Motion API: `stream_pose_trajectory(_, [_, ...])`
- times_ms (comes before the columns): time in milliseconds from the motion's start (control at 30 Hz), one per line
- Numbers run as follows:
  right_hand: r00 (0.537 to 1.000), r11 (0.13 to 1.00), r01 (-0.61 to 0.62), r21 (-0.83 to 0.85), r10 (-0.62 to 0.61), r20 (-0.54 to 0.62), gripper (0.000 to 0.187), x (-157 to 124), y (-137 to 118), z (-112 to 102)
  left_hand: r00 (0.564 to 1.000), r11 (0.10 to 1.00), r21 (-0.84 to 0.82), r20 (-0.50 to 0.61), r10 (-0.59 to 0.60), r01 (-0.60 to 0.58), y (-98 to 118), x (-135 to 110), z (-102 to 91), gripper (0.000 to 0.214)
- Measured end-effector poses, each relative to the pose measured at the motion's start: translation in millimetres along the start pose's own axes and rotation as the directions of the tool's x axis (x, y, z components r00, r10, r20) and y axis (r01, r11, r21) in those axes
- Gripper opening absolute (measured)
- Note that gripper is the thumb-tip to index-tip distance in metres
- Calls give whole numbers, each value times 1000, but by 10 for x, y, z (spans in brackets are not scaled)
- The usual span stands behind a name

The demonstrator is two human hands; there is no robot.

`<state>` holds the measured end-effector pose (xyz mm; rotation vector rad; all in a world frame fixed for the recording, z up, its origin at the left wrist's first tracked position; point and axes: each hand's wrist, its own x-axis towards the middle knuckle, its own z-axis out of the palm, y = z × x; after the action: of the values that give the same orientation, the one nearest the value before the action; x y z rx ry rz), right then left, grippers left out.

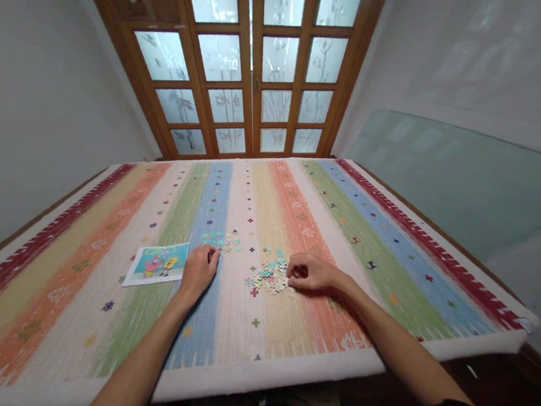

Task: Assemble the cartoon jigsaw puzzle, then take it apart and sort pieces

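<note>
A heap of small puzzle pieces (270, 276) lies on the striped cloth (119, 317). My right hand (309, 272) rests at the heap's right edge, fingers curled in a pinch over some pieces. My left hand (199, 269) lies on the cloth with fingers curled, its fingertips beside a smaller group of teal pieces (221, 240). A cartoon picture card (158, 263) lies flat just left of my left hand. What either hand's fingers hold is too small to make out.
The striped cloth covers a wide table whose near edge (266, 374) runs in front of me. A wooden door with frosted glass panes (249, 66) stands behind the table. A glass sheet (462, 180) leans against the right wall.
</note>
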<state>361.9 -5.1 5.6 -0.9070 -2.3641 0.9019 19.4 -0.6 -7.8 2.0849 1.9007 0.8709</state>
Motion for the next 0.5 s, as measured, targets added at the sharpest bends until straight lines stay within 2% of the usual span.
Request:
stream_pose_trajectory(233, [999, 998, -1, -67, 3, 37, 12, -24, 30, -15, 1000, 1000, 14, -25, 18, -18, -37, -62, 89, 17])
stream_pose_trajectory(500, [996, 993, -69, 101, 62, 66, 22, 4, -17, -35, 998, 999, 14, -46, 48, -48, -54, -76, 96, 16])
